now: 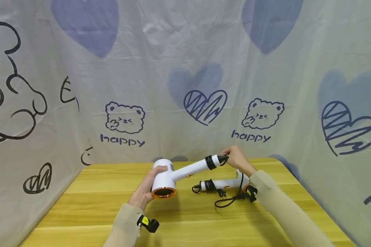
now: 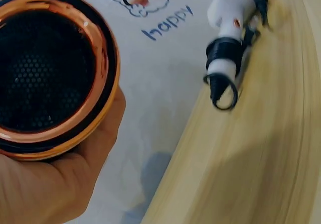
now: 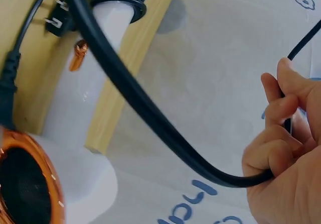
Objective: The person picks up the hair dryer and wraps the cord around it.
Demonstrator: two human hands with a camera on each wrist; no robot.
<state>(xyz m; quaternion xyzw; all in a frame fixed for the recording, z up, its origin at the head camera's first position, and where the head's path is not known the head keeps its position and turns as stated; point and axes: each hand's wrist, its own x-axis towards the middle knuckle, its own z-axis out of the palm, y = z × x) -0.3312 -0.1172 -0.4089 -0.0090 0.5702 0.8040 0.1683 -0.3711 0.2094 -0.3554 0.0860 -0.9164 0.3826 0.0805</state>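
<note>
A white hair dryer (image 1: 190, 170) with an orange-rimmed end is held above the table, its handle slanting up to the right. My left hand (image 1: 146, 187) grips it round the head; the rimmed grille (image 2: 35, 73) faces the left wrist camera. Black cord is wound near the handle's end. My right hand (image 1: 237, 159) is beside that end, and in the right wrist view its curled fingers hold the black cord (image 3: 150, 118). A second white hair dryer (image 1: 228, 184) lies on the table below the right forearm, with cord wound on its handle too.
The yellow wood-grain table (image 1: 89, 202) carries the second dryer's loose cord and a black plug (image 1: 221, 193). A printed cloth (image 1: 160, 89) with hearts and bears hangs behind the table and at both sides. A small black camera (image 1: 148, 223) is strapped on the left wrist.
</note>
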